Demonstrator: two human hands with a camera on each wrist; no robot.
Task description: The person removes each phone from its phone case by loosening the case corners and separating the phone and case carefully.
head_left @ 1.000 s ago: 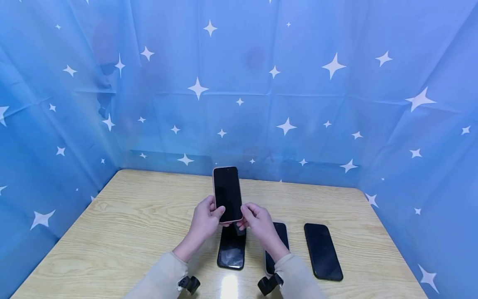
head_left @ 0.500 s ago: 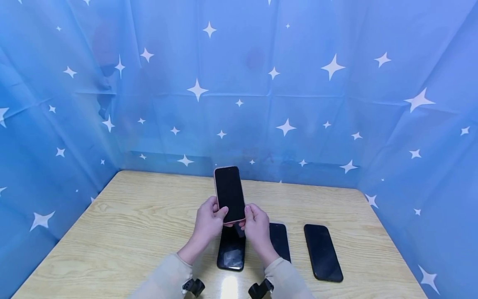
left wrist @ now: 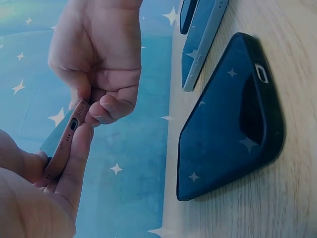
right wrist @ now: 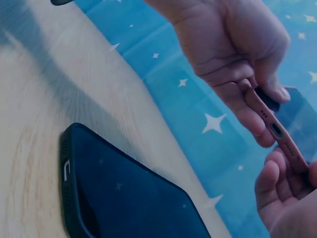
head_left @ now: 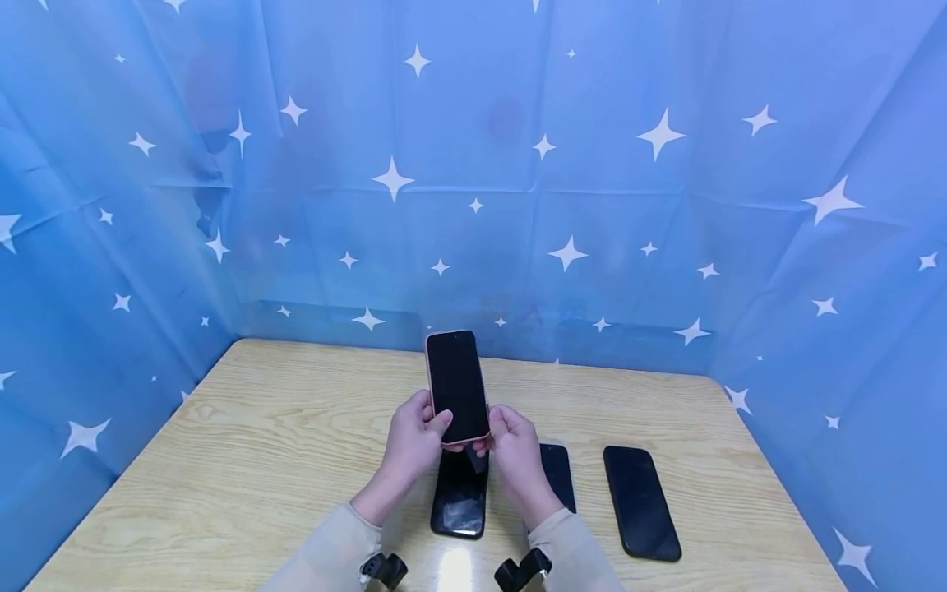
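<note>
A smartphone [head_left: 456, 382] in a pink case is held up above the table, its dark screen toward me. My left hand [head_left: 414, 437] grips its lower left side, the thumb lying over the screen and the fingers behind. With thumb and fingers, my right hand [head_left: 515, 454] pinches the lower right corner. In the left wrist view the case's bottom edge [left wrist: 65, 141] shows its charging port. Below the hands a black-cased smartphone [head_left: 459, 497] lies face up. Partly hidden behind my right wrist is a smartphone in a pale case [head_left: 558, 475].
Farther right another black smartphone [head_left: 642, 503] lies face up on the wooden table [head_left: 222, 469]. A blue curtain with white stars [head_left: 473, 164] hangs behind the table and along both sides.
The pink-cased smartphone has shifted slightly to the right and tilted a little. My right hand has closed in around its lower right corner, and the right forearm has swung slightly inward.
</note>
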